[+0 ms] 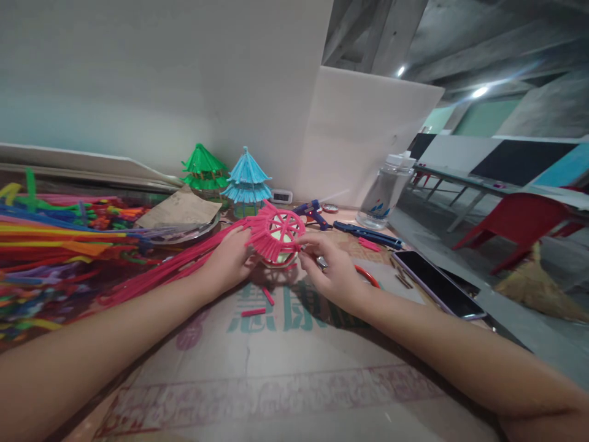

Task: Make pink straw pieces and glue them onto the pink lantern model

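Cardboard (294, 356): printed work surface.
Pink frilled wheel (263, 238): toward twelve o'clock; probably light, soft, crushable; best held by its rim.
Left hand (230, 258): clamped on its eight-o'clock edge.
Right hand (332, 268): at three o'clock; cannot tell whether clamped.

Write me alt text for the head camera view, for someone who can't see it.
A left hand holds a round pink craft piece above a table, with the right hand at its edge. Behind stand green and blue models with tiered roofs; colorful strips lie at left, a water bottle and phone at right.
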### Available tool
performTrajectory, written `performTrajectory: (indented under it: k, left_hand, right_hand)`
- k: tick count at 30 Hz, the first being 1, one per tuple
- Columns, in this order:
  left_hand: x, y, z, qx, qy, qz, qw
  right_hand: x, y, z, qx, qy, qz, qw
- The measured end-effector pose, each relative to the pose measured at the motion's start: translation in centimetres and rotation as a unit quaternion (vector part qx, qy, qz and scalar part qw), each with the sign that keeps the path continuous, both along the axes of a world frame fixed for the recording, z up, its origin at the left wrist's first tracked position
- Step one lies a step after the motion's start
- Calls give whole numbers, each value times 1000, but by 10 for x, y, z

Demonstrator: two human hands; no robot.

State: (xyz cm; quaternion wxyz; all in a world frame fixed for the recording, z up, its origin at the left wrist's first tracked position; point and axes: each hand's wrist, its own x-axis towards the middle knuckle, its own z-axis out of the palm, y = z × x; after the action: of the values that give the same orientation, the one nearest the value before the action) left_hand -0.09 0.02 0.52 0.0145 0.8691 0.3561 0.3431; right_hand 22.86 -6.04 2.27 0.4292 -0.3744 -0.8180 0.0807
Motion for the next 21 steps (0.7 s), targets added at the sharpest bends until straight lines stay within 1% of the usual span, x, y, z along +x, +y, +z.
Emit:
performTrajectory:
  k: [3,11,14,16,18,19,21]
  left_hand:
    - [0,0,0,4,-3,0,1000]
    - [0,0,-1,-11,-12,14,1000]
    - [1,0,-1,-29,-21,10,999]
    - [1,0,-1,-44,-31,14,998]
    - [1,0,-2,-63,-46,26,997]
    - [1,0,-2,-73,-52,30,996]
    - [0,1,-3,-89,-62,29,994]
  right_hand:
    - [-1,1,-1,-7,9,-3,1000]
    - [-3,1,5,-85,54,36,994]
    - [-2,0,1,-96,79,49,991]
    - [-1,1,-4,-90,100,45,990]
    - [0,4,-4,-63,110,23,992]
    - [0,6,0,-43,102,11,994]
    - [1,5,16,14,62,-4,998]
